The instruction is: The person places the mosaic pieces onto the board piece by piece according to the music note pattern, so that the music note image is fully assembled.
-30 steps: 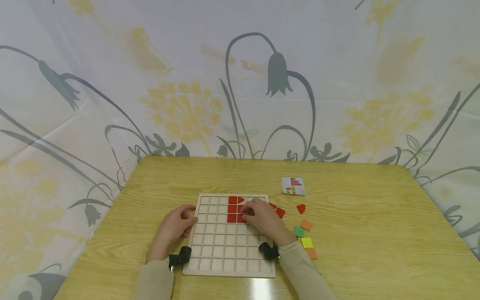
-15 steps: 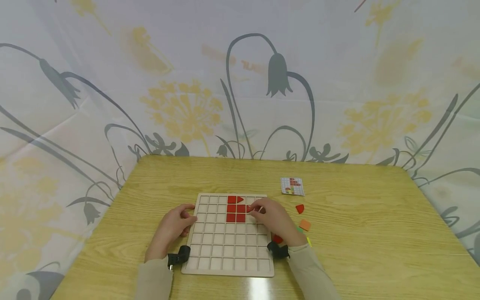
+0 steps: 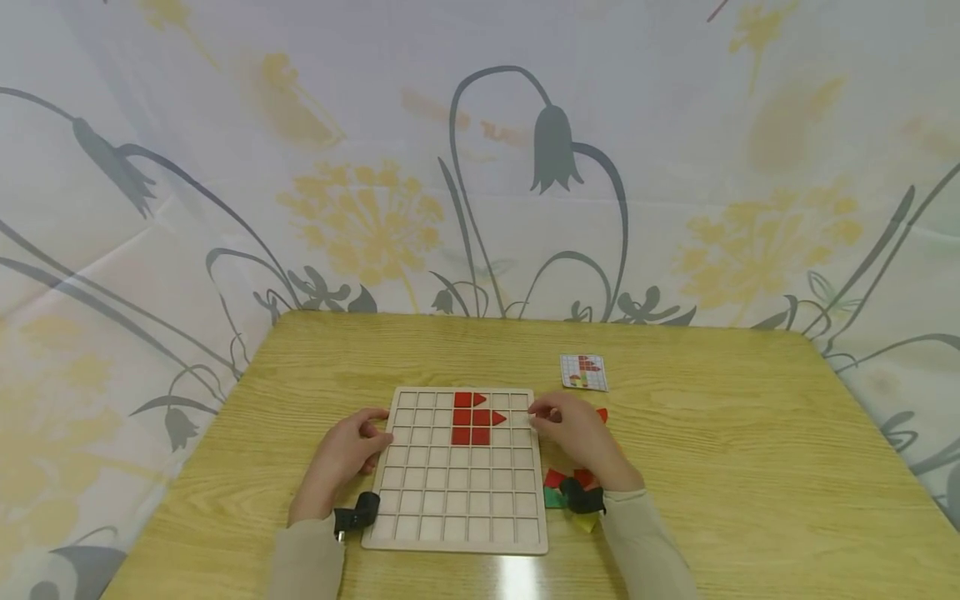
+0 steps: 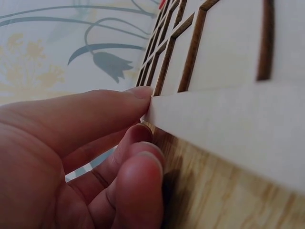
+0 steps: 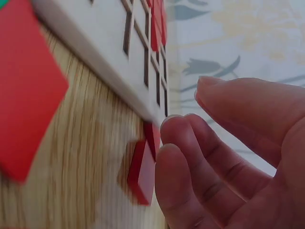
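Note:
A pale wooden grid board (image 3: 459,504) lies on the table. Near its far edge, red squares (image 3: 462,436) fill cells in three rows; the upper two rows end in red pointed pieces (image 3: 498,418). My left hand (image 3: 343,454) touches the board's left edge, thumb straight and fingers loosely bent, as the left wrist view shows. Just off the right edge hovers my right hand (image 3: 577,429), holding nothing, with thumb and fingertips apart. In the right wrist view a small red tile (image 5: 142,174) lies beside its fingertips, and a larger red tile (image 5: 28,90) is at the left.
A printed pattern card (image 3: 583,372) lies behind the right hand. Near the right wrist are a green tile (image 3: 553,497), a yellow tile (image 3: 586,522) and a red tile (image 3: 555,478). A red piece (image 3: 602,414) shows past the hand. A flowered cloth hangs behind the table.
My right hand has let go of a red pointed piece, which now lies at the end of the second row, and has moved right, off the board. The left hand has stayed put.

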